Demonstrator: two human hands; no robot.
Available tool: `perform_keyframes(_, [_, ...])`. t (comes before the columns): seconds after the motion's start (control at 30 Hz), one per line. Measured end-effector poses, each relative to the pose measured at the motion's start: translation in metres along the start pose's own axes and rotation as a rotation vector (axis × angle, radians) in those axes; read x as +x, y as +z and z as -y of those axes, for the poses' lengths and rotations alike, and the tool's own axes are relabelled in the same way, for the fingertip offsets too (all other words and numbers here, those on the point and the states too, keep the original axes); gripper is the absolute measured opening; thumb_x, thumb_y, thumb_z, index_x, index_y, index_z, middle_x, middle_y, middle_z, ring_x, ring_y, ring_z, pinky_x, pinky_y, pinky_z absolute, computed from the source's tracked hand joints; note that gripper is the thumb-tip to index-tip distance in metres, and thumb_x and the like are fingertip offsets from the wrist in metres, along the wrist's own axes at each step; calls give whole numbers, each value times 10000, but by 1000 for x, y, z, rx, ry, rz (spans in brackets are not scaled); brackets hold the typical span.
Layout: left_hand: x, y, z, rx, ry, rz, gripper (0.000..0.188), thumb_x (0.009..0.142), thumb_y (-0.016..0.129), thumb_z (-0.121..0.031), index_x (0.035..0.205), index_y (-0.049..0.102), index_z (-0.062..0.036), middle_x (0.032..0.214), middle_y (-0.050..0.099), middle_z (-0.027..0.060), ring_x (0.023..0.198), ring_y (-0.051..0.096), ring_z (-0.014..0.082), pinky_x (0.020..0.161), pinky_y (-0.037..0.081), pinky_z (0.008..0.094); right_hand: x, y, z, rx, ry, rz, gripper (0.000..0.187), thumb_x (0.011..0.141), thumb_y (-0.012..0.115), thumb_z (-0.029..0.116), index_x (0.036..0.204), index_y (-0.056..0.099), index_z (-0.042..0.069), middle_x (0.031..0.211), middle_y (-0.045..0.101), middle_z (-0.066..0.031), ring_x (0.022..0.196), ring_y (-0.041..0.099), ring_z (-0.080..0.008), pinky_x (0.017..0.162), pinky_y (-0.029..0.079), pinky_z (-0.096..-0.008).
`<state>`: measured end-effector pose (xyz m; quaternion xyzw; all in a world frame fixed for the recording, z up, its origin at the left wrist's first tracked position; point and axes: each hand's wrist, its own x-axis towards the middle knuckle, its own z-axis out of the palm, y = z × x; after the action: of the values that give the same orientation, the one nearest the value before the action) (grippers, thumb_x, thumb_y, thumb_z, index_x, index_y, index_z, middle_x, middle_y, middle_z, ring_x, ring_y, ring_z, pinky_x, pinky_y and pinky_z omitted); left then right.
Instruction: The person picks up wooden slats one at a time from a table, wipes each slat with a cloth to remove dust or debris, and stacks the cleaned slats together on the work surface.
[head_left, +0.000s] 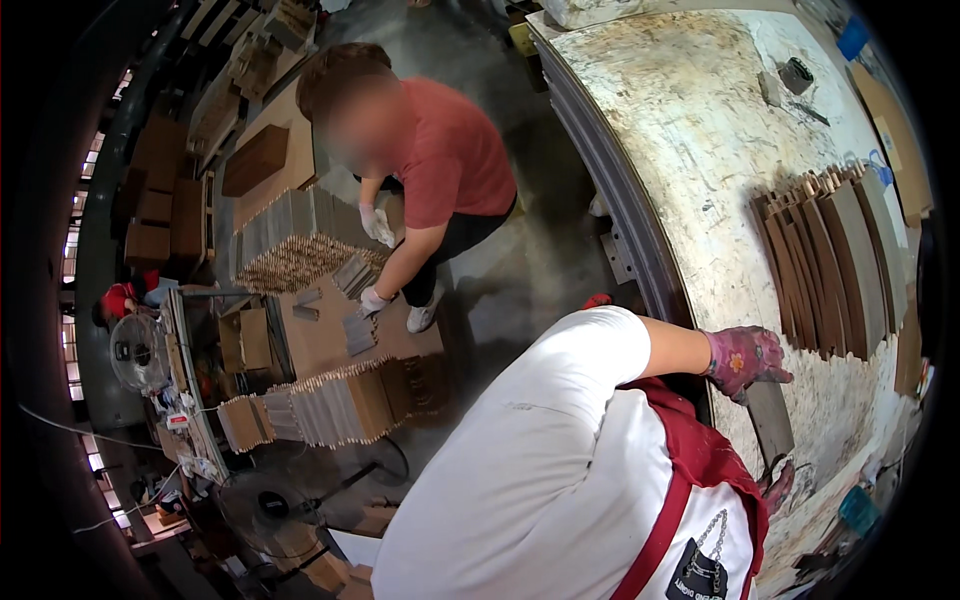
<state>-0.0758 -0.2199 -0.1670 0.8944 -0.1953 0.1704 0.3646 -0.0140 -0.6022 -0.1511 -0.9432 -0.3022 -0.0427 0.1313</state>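
My left hand (pixel 745 360), in a purple-red patterned glove, is closed on the upper end of a short grey-brown slat (pixel 771 422). The slat lies between my two hands, over the near edge of the worn, stained worktable (pixel 660 130). My right hand (pixel 778 487), in a similar glove, is at the slat's other end; my apron and body hide most of it, and its fingers barely show. Beyond my left hand, a row of slightly curved brown and grey slats (pixel 835 265) stands close together on the table.
A dark cup-like container (pixel 796 76) sits at the table's far end. A teal container (pixel 858 510) is at the right. To the left, a co-worker in a red shirt (pixel 455 150) and white gloves bends over stacked slats (pixel 310 235). More stacks (pixel 345 405) and a fan (pixel 140 352) stand nearby.
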Motion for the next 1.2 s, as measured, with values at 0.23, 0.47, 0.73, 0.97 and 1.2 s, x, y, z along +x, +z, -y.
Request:
perform_keyframes(0.23, [1,-12,-6,-32,2,51,785,622,726,-428,1314,481,-148,1164,531,94,1172,427,312,1024,345,419,-3,0,-3,-48,-65,-19,645,961,328,514,1354,434,14,1342,438,-234,1234,421,-401,997,354,-480])
perform_keyframes(0.47, [0,-11,-5,-26,8,35,791,632,733,-419,1325,469,-142,1196,517,101,1187,416,319,1033,336,422,2,-3,9,-29,-64,-31,646,957,325,514,1350,440,13,1329,443,-238,1227,423,-406,987,356,-482])
perform_keyframes(0.73, [1,-4,-2,-12,35,-3,786,617,734,-425,1305,481,-142,1171,517,108,1160,435,327,1017,353,435,3,-6,14,-43,-90,-58,597,966,347,468,1334,459,10,1319,453,-242,1216,434,-409,986,355,-483])
perform_keyframes(0.97, [0,9,-1,21,80,-3,853,644,668,-484,1364,407,-108,1287,456,154,1224,403,328,1071,310,446,-8,2,-4,-7,-37,-59,546,880,445,251,1379,396,37,1341,429,-247,1242,410,-420,1026,335,-469])
perform_keyframes(1.2, [1,-13,-11,-9,-20,115,844,643,696,-379,1368,392,-70,1316,437,204,1261,367,363,1087,292,442,13,-31,63,-187,-137,-320,367,908,544,297,1164,589,38,1095,608,-165,1006,603,-339,836,507,-425])
